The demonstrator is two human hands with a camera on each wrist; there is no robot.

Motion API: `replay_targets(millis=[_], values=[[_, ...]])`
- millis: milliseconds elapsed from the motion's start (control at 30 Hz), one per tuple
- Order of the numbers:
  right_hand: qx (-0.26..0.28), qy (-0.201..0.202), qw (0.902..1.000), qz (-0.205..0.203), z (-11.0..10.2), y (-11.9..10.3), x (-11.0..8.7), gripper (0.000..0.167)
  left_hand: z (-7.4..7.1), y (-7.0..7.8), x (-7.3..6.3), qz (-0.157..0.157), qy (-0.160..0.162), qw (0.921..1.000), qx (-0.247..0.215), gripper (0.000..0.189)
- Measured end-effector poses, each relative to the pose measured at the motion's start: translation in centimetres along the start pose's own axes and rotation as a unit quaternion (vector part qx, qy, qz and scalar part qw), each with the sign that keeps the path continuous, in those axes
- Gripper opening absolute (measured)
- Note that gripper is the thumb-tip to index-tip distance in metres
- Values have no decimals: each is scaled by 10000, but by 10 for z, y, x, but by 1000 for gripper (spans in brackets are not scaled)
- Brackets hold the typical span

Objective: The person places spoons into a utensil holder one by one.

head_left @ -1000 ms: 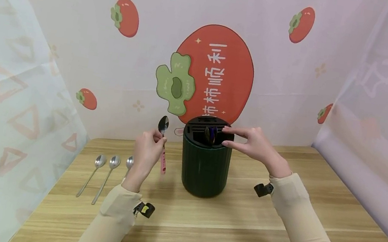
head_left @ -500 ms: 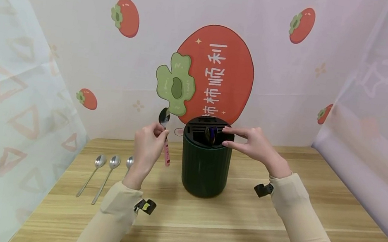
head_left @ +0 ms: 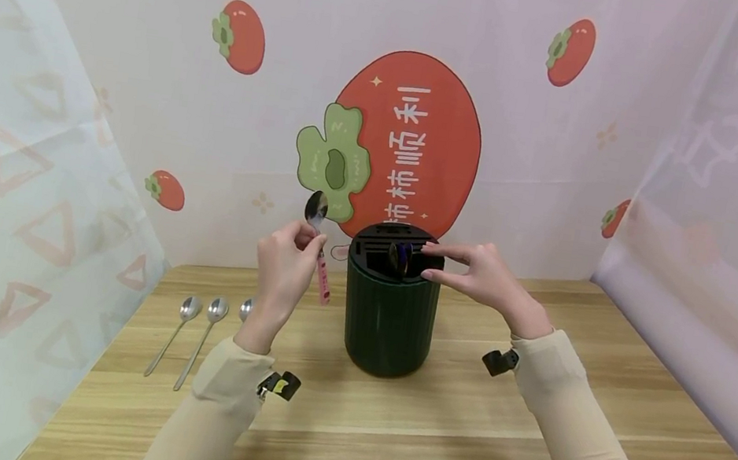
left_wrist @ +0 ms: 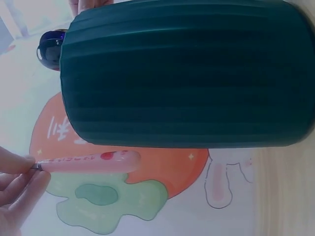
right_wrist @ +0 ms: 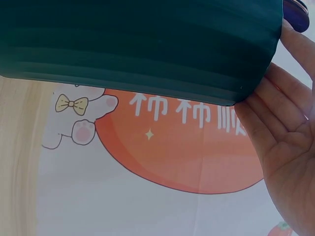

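My left hand [head_left: 283, 269] pinches a spoon [head_left: 323, 280] by its neck, left of a dark green utensil holder [head_left: 387, 326] and apart from it. The spoon's metal bowl points up and its pink patterned handle hangs down, tilted slightly; the left wrist view shows the handle [left_wrist: 93, 162] close up. On the holder's right side, my right hand [head_left: 486, 279] rests its thumb and fairly straight fingertips at the rim. Rounded dark, bluish shiny tops [head_left: 400, 257] of utensils stick up from the holder's slotted black top; their lower parts are hidden.
Two silver spoons, a left one [head_left: 175, 336] and a right one [head_left: 202, 342], lie on the wooden table [head_left: 371, 453] at left. A third spoon [head_left: 246, 309] is partly hidden behind my left wrist. A printed cloth backdrop [head_left: 270, 128] stands behind the holder.
My left hand has raised the spoon a little, and its handle has swung slightly toward the holder. The right hand has stayed at the rim.
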State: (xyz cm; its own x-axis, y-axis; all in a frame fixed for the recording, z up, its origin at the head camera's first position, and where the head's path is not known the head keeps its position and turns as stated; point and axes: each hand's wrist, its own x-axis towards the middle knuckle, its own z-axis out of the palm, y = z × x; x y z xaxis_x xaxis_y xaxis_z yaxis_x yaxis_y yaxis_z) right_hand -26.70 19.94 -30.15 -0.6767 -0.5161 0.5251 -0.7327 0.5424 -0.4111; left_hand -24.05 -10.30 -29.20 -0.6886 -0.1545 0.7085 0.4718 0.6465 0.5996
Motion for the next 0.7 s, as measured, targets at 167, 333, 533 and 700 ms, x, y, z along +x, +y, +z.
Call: replay_targets(millis=[167,333,533,700], values=[[1,-17,10000,16,0,0,0,40,-1,4,5,94,93,9999,-105,11],[23,10,10000,-5,0,1,0,40,-1,7,9,170,104,9996,-180,12],[25,15,10000,-31,0,1,0,40,-2,10,13,282,201,9992,-211,14],[31,26,10000,-36,1,2,0,40,-3,13,16,406,321,9983,-274,12]])
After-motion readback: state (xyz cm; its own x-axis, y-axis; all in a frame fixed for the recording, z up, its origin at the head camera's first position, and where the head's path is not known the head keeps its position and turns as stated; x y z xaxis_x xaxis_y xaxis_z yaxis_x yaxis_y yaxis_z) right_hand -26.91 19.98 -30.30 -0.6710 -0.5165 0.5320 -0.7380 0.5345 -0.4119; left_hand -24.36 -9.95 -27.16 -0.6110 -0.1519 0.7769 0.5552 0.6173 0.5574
